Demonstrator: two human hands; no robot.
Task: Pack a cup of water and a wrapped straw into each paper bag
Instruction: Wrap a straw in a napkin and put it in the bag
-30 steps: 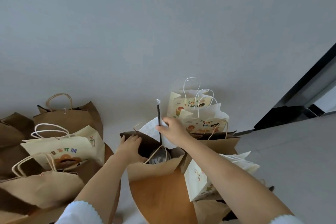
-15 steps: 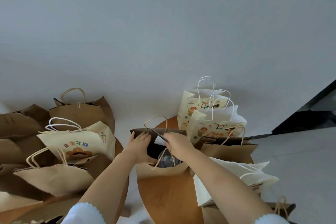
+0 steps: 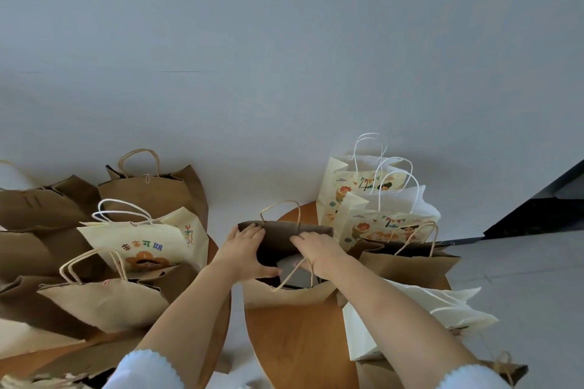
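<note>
A brown paper bag (image 3: 286, 297) stands open on the round wooden table (image 3: 300, 344) right in front of me. My left hand (image 3: 245, 251) grips the bag's left side, fingers over the far rim and thumb along the near one. My right hand (image 3: 319, 249) reaches into the mouth, its fingers lying against the inside of the far wall. Between the hands the grey lid of a cup (image 3: 294, 271) shows inside the bag. No straw is visible.
Two cream printed bags (image 3: 363, 199), a brown bag (image 3: 407, 265) and a white bag (image 3: 410, 313) crowd the table's right side. Several more brown bags and a cream bag (image 3: 142, 243) fill a second table (image 3: 221, 309) on the left. A grey wall rises behind.
A second ago my right hand held a black wrapped straw upright above the bag. It lowered the straw into the bag, where it is out of sight now. My view tilted down.
</note>
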